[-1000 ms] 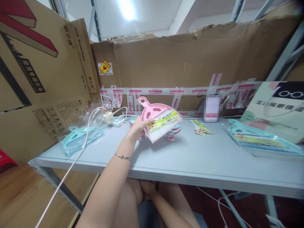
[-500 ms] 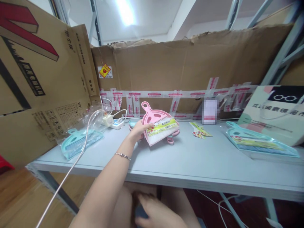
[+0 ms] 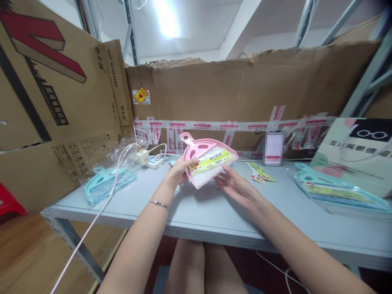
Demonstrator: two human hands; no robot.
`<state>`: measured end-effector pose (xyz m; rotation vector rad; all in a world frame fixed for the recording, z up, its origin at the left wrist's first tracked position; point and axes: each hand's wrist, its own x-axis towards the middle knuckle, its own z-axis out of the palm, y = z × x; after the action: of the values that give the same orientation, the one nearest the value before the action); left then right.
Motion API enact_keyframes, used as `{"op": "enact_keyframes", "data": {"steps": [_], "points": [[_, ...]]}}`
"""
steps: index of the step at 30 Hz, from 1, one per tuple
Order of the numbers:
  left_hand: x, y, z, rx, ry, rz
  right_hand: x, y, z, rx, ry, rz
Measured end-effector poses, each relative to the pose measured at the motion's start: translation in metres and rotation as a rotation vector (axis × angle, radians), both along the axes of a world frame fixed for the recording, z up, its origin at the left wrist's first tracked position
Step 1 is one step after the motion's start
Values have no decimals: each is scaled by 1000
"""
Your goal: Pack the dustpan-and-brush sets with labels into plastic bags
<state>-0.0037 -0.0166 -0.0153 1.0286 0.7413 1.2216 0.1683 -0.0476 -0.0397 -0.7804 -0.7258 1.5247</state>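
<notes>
A pink dustpan [image 3: 192,143] with a white-bristled brush [image 3: 202,176] nested in it is held tilted above the table. Across the brush lies a yellow-green printed label [image 3: 211,162]. My left hand [image 3: 179,170] grips the dustpan's left side, thumb on top by the label. At the lower right edge, my right hand [image 3: 234,183] has a digit over the rim and other fingers below it. Behind the held dustpan, part of a light-blue item [image 3: 172,162] shows; the rest is hidden.
A bagged blue dustpan set [image 3: 107,181] lies left, near a white cable and power strip [image 3: 155,162]. Right of my hands are loose label cards [image 3: 260,172], a blurred upright phone-like object [image 3: 273,149], another blue dustpan set [image 3: 339,190] and a paper bag [image 3: 352,155]. Cardboard [image 3: 214,90] walls the back.
My right hand has risen from my lap to the dustpan's lower right edge. The dustpan, still in my left hand, has turned slightly, and the view has shifted a little.
</notes>
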Motion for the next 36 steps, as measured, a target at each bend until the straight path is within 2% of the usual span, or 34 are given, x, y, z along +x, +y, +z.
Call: {"op": "enact_keyframes", "data": {"steps": [2,6,8,10,12,14,17,20,23,27,31,34,36], "points": [[1,-3,1,28,11,-4,-9,11,2,-9,49,53],[7,-8,-3,93,125,7,-18,22,-3,62,140,-20],[4,-6,-2,154,339,149,-18,24,-8,61,165,-62],[-11,1,6,228,574,397,-14,26,-13,50,166,-86],[-45,11,23,266,703,637,-11,27,-16,38,165,-100],[-93,19,45,257,787,830,-9,29,-18,19,170,-115],[-173,24,70,142,971,1056,-9,29,-18,-10,177,-137],[-232,23,68,-73,1162,1030,-11,27,-16,-16,178,-136],[-259,25,46,-194,1304,936,-13,24,-14,-8,177,-129],[-265,35,24,-191,1462,847,-13,23,-13,-5,165,-136],[-266,42,20,-130,1565,737,-11,23,-13,-5,164,-146],[-261,38,16,-24,1597,714,-10,22,-13,8,173,-156],[-256,33,12,112,1589,750,-10,22,-13,16,175,-161]]}}
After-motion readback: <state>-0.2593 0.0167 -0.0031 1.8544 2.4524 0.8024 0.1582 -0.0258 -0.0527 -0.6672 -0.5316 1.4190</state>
